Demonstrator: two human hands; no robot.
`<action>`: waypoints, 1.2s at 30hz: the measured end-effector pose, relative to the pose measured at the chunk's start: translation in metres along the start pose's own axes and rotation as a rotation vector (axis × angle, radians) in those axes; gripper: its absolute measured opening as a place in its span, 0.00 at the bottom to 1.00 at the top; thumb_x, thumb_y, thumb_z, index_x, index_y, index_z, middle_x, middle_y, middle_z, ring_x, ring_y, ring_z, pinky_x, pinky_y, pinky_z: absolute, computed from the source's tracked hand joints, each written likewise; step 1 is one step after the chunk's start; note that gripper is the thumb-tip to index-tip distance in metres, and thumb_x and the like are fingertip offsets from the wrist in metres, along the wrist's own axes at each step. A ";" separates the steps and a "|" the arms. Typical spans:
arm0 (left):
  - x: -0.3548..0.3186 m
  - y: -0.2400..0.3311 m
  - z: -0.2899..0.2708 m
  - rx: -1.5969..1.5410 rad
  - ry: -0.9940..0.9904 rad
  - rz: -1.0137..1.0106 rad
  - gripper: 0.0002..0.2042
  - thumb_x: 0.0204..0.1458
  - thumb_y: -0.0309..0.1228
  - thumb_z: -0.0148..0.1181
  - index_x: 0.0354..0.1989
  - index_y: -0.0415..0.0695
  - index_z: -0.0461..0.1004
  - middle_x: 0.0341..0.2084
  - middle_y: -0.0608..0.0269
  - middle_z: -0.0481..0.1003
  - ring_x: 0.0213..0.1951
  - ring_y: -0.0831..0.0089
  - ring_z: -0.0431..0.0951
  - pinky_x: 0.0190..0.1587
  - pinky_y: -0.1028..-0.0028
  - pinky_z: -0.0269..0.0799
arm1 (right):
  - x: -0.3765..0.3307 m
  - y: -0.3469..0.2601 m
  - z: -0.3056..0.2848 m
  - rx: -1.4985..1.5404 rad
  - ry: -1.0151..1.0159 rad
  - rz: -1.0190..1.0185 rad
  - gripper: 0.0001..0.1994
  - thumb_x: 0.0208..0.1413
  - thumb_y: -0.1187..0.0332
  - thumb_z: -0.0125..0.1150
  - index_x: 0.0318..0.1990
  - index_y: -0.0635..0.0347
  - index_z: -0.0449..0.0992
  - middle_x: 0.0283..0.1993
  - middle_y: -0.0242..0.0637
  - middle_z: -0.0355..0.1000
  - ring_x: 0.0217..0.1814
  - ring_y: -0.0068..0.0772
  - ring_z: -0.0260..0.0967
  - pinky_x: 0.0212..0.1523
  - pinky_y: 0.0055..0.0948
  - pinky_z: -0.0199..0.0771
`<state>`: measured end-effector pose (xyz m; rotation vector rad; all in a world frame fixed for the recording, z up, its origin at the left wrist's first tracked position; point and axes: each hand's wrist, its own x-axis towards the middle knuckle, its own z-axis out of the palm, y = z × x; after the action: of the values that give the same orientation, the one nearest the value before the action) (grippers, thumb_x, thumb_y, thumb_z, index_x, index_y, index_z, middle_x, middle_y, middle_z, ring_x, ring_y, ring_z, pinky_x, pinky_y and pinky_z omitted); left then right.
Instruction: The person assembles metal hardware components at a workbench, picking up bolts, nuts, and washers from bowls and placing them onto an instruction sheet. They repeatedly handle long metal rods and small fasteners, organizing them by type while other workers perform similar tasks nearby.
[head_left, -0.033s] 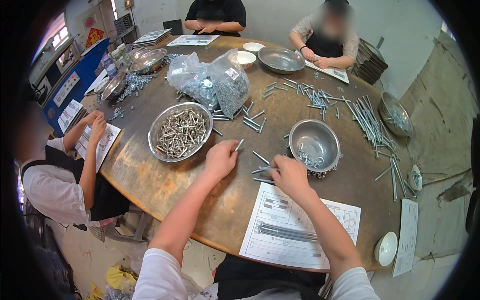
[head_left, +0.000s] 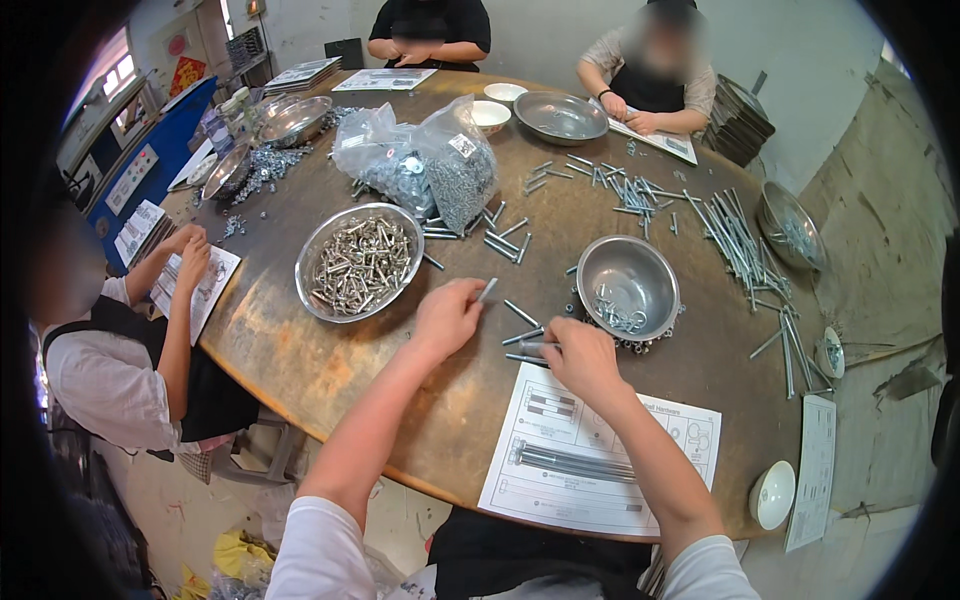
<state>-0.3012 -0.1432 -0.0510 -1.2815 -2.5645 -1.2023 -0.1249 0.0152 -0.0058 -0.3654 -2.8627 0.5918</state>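
My left hand (head_left: 450, 318) is closed around a short silver bolt (head_left: 487, 290), whose end sticks out past the fingertips. Fingers of my right hand (head_left: 583, 355) pinch another silver bolt (head_left: 540, 349), blurred by motion. Between the hands, loose bolts (head_left: 521, 314) lie on the table. Just beyond my right hand stands a deep steel bowl (head_left: 650, 270) with a few shiny metal pieces inside and nuts around its base. Under my right forearm is a printed sheet (head_left: 675, 500), with several long bolts (head_left: 570, 462) side by side across it.
A steel bowl (head_left: 303, 290) full of short bolts stands left of my left hand. Beyond it lie plastic bags (head_left: 465, 180) of hardware. Long bolts (head_left: 735, 240) are scattered at right, near a white bowl (head_left: 773, 497). Three people sit around the table.
My right hand has dropped slightly toward me with its bolt. The bolt in my left hand has shifted a little to the right.
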 end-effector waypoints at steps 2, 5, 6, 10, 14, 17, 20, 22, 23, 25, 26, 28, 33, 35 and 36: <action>0.001 0.018 0.011 -0.103 -0.055 0.121 0.13 0.48 0.27 0.61 0.43 0.44 0.78 0.33 0.55 0.78 0.37 0.54 0.78 0.40 0.60 0.73 | -0.015 0.012 0.013 -0.049 -0.033 -0.015 0.07 0.49 0.66 0.63 0.31 0.60 0.74 0.34 0.43 0.73 0.38 0.48 0.74 0.38 0.46 0.73; 0.002 0.040 0.032 -0.008 -0.220 0.153 0.12 0.47 0.26 0.56 0.40 0.45 0.79 0.34 0.55 0.79 0.39 0.54 0.78 0.41 0.59 0.74 | -0.017 0.021 0.024 -0.043 -0.025 -0.056 0.07 0.49 0.67 0.62 0.32 0.60 0.75 0.34 0.42 0.73 0.38 0.48 0.74 0.39 0.46 0.73; 0.005 0.050 0.034 0.042 -0.299 0.128 0.12 0.46 0.26 0.56 0.39 0.45 0.80 0.34 0.54 0.79 0.39 0.54 0.79 0.42 0.59 0.74 | -0.016 0.022 0.023 -0.047 -0.014 -0.077 0.07 0.50 0.67 0.61 0.32 0.60 0.75 0.33 0.42 0.73 0.38 0.48 0.74 0.39 0.45 0.73; 0.021 0.080 0.041 0.288 -0.480 0.138 0.08 0.45 0.27 0.59 0.34 0.44 0.79 0.34 0.53 0.79 0.40 0.55 0.79 0.42 0.59 0.75 | -0.024 0.021 0.021 -0.099 0.048 -0.103 0.06 0.52 0.67 0.59 0.33 0.59 0.75 0.31 0.41 0.72 0.35 0.49 0.74 0.38 0.46 0.72; 0.017 0.072 0.063 0.461 -0.405 0.238 0.05 0.47 0.26 0.58 0.33 0.45 0.77 0.33 0.54 0.79 0.39 0.55 0.80 0.41 0.59 0.75 | -0.053 0.028 -0.001 -0.018 0.119 0.011 0.05 0.52 0.68 0.60 0.34 0.59 0.76 0.32 0.42 0.75 0.34 0.49 0.74 0.36 0.44 0.73; 0.017 0.075 0.064 0.524 -0.390 0.286 0.06 0.48 0.24 0.56 0.35 0.44 0.75 0.33 0.55 0.79 0.39 0.55 0.81 0.41 0.59 0.76 | -0.079 0.036 -0.027 0.177 0.134 0.157 0.06 0.51 0.70 0.62 0.35 0.61 0.78 0.32 0.45 0.78 0.32 0.47 0.75 0.36 0.40 0.74; 0.020 0.066 0.063 0.479 -0.367 0.292 0.05 0.47 0.24 0.57 0.33 0.42 0.74 0.30 0.53 0.79 0.36 0.53 0.80 0.38 0.60 0.76 | -0.104 0.049 -0.037 0.306 0.148 0.264 0.07 0.50 0.72 0.62 0.36 0.64 0.80 0.33 0.46 0.79 0.32 0.44 0.77 0.36 0.36 0.75; 0.016 0.090 0.043 0.145 -0.265 0.105 0.05 0.46 0.24 0.60 0.32 0.41 0.73 0.27 0.56 0.78 0.31 0.58 0.81 0.35 0.63 0.75 | -0.124 0.056 -0.044 0.380 0.173 0.364 0.07 0.50 0.71 0.62 0.35 0.63 0.79 0.31 0.45 0.78 0.31 0.43 0.77 0.35 0.36 0.75; 0.014 0.098 0.037 -0.019 -0.216 0.007 0.05 0.46 0.24 0.61 0.31 0.41 0.72 0.25 0.57 0.78 0.29 0.60 0.81 0.33 0.64 0.75 | -0.130 0.060 -0.046 0.420 0.184 0.412 0.06 0.50 0.71 0.62 0.35 0.63 0.79 0.30 0.45 0.78 0.30 0.43 0.76 0.34 0.36 0.74; 0.001 0.092 0.047 -0.669 -0.192 -0.289 0.07 0.48 0.25 0.64 0.31 0.42 0.71 0.21 0.66 0.75 0.24 0.77 0.76 0.27 0.76 0.71 | -0.137 0.070 -0.040 0.438 0.224 0.420 0.07 0.50 0.72 0.62 0.36 0.65 0.79 0.30 0.43 0.78 0.30 0.35 0.76 0.34 0.31 0.74; -0.009 0.092 0.051 -0.869 -0.202 -0.421 0.07 0.49 0.25 0.64 0.32 0.43 0.70 0.21 0.68 0.75 0.24 0.80 0.75 0.26 0.78 0.69 | -0.138 0.074 -0.038 0.447 0.243 0.423 0.07 0.50 0.72 0.62 0.36 0.66 0.79 0.29 0.41 0.78 0.30 0.31 0.76 0.34 0.29 0.74; -0.038 0.094 0.059 -1.106 -0.227 -0.593 0.08 0.51 0.25 0.64 0.34 0.45 0.69 0.21 0.70 0.74 0.22 0.84 0.73 0.24 0.84 0.66 | -0.131 0.065 -0.035 0.500 0.222 0.420 0.07 0.50 0.72 0.63 0.35 0.66 0.79 0.28 0.41 0.78 0.29 0.28 0.75 0.33 0.28 0.73; -0.084 0.103 0.069 -1.025 -0.171 -0.777 0.07 0.53 0.26 0.63 0.33 0.44 0.69 0.23 0.69 0.75 0.23 0.84 0.74 0.24 0.84 0.68 | -0.116 0.042 -0.015 0.432 0.128 0.369 0.07 0.49 0.69 0.63 0.34 0.62 0.79 0.27 0.45 0.78 0.27 0.44 0.76 0.32 0.37 0.74; -0.089 0.100 0.067 -0.986 -0.185 -0.787 0.07 0.54 0.28 0.62 0.33 0.44 0.69 0.24 0.68 0.75 0.23 0.83 0.75 0.24 0.84 0.68 | -0.117 0.041 -0.004 0.313 0.141 0.285 0.06 0.50 0.69 0.63 0.34 0.61 0.80 0.29 0.43 0.78 0.30 0.45 0.76 0.34 0.39 0.74; -0.091 0.096 0.066 -0.965 -0.197 -0.788 0.07 0.55 0.29 0.62 0.33 0.43 0.69 0.24 0.68 0.76 0.23 0.83 0.75 0.24 0.84 0.69 | -0.117 0.039 -0.003 0.262 0.162 0.243 0.06 0.50 0.69 0.63 0.34 0.60 0.80 0.31 0.42 0.77 0.31 0.45 0.75 0.35 0.40 0.74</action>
<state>-0.1552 -0.1262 -0.0682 -0.3097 -2.7650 -2.7976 -0.0051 0.0184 -0.0358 -0.6868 -2.5626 0.9216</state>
